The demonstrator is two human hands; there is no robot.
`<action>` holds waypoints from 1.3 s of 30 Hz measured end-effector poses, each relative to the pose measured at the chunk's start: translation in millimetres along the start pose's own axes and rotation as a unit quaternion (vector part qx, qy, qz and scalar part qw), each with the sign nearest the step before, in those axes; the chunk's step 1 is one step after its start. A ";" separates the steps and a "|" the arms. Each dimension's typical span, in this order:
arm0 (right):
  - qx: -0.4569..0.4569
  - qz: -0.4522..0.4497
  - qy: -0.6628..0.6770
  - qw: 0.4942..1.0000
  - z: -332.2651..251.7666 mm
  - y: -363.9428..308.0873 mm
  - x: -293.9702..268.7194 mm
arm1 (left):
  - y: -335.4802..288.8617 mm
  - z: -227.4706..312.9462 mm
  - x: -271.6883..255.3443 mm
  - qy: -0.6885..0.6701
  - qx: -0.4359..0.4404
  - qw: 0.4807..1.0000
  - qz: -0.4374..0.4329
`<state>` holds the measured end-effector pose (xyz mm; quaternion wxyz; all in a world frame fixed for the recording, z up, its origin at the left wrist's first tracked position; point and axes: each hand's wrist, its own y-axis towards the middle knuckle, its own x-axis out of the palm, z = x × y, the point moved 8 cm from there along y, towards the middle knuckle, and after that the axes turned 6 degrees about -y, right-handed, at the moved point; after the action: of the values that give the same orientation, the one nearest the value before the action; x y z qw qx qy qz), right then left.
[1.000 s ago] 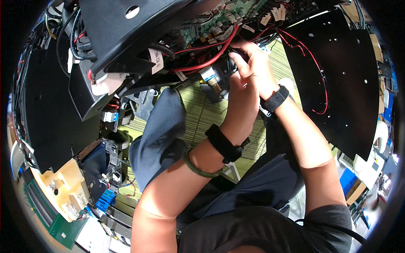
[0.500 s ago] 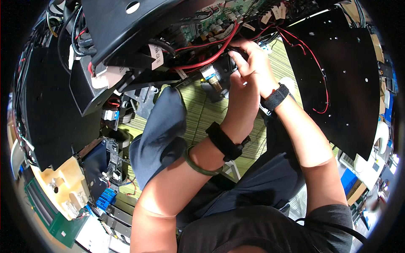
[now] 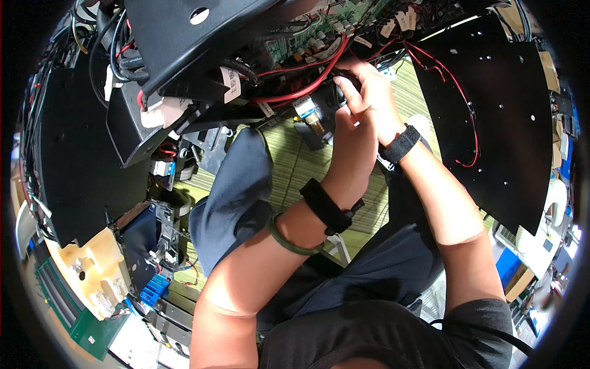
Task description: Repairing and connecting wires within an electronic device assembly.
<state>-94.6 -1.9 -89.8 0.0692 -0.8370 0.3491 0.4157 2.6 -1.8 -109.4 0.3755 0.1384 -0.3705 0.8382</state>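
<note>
My right hand (image 3: 376, 101) reaches up under the machine's edge, thumb and index finger closed round a black, cable-like part (image 3: 349, 79). Just below, my left hand (image 3: 353, 144) is closed too, its fingertips against or behind the right hand; what it holds is hidden. Beside both hands hangs a thick red cable (image 3: 301, 93). To their left is a dark block (image 3: 314, 132) with a blue-and-white component and brass-coloured terminals. Above them, a green circuit board (image 3: 313, 27) shows many plugs and wires with white label tags (image 3: 405, 19).
A black metal bracket (image 3: 203, 43) juts out at the upper left. Black panels stand left (image 3: 86, 154) and right (image 3: 510, 123), a thin red wire (image 3: 473, 132) hanging before the right one. My knees flank the green striped floor (image 3: 286, 166). Equipment with blue connectors (image 3: 153, 290) lies lower left.
The black bracket and nearby label at the upper left appear slightly shifted right and down. Both hands keep nearly the same place and grip.
</note>
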 end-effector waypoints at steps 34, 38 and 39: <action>0.034 -0.021 0.072 0.997 -2.0 3.1 8.9 | 2.6 -3.3 -4.7 -0.064 0.002 0.998 0.014; 0.035 -0.024 0.069 0.997 -1.4 2.4 10.2 | 0.7 -1.9 -6.8 -0.038 -0.008 0.999 -0.001; 0.027 -0.017 0.073 0.997 -1.7 2.9 9.7 | 0.4 -2.1 -6.9 -0.039 -0.007 0.999 0.000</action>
<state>-91.3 -9.8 -95.4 0.0732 -0.8688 0.3503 0.3421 7.1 -4.1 -114.6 0.3619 0.1680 -0.3906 0.8296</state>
